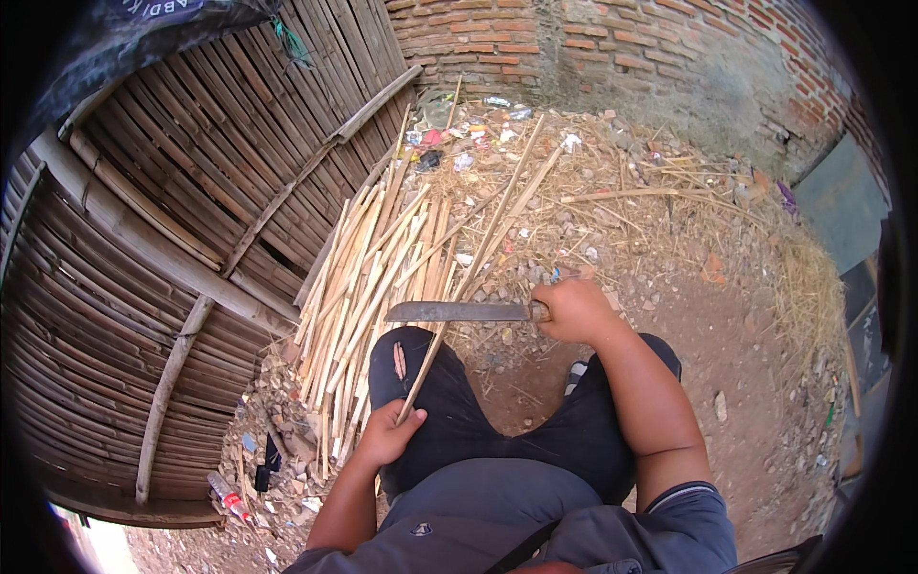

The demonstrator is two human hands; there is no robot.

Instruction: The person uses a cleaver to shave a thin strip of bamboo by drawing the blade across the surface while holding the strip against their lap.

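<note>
My right hand [577, 311] is closed round the short handle of a machete [464, 312], whose long dark blade lies level and points left, above my knees. Under the blade runs a long thin bamboo strip [426, 375], slanting up and to the right over my left thigh. The strip's near end is gripped in my left hand [387, 433], thumb pressed along it. Whether the blade touches the strip, I cannot tell. Beyond my left knee lies a heap of pale bamboo strips [359, 273], loosely piled and mostly pointing away from me.
At the left stands a bamboo slat wall [277, 124] with round poles. A weathered brick wall [478, 43] closes the far side. Scattered litter [464, 143] lies on stony ground, with dry straw [803, 287] at the right and a plastic bottle [229, 497] at the lower left.
</note>
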